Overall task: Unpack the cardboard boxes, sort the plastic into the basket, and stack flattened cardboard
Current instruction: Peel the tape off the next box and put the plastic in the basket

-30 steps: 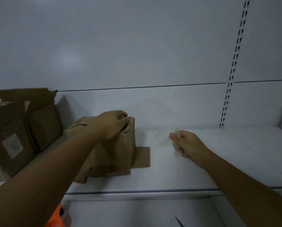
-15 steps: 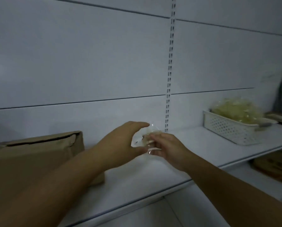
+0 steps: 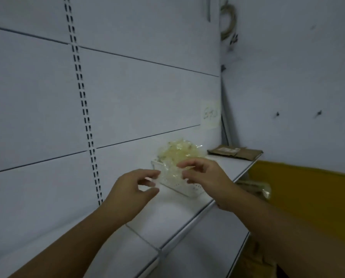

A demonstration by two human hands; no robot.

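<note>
So the basket is the white perforated one sitting on the white shelf, back against the wall panel, and it's heaped way over the rim with a pile of crinkly yellowish clear plastic. Just in front of the basket both hands are up in the air. The right hand has its thumb and forefinger pinched together on a thin see-through scrap of plastic, right over the basket's near edge, other fingers loosely curled. The left hand is a bit to the left of the basket, fingers half open and curved, thumb and forefinger apart with a gap between them; there's a pale glint in that gap but it's too blurry to tell if it's actually touching any plastic. Past the basket, at the far end of the shelf by the corner, there's a flat brown stack of cardboard. Beyond the shelf end is a yellow-brown surface. Compared with half a second ago: the view has swung right, the cardboard box that was on the left is out of frame, the basket is now right behind the hands rather than off to the side, and the hands have pulled apart instead of both gripping the scrap together.
</note>
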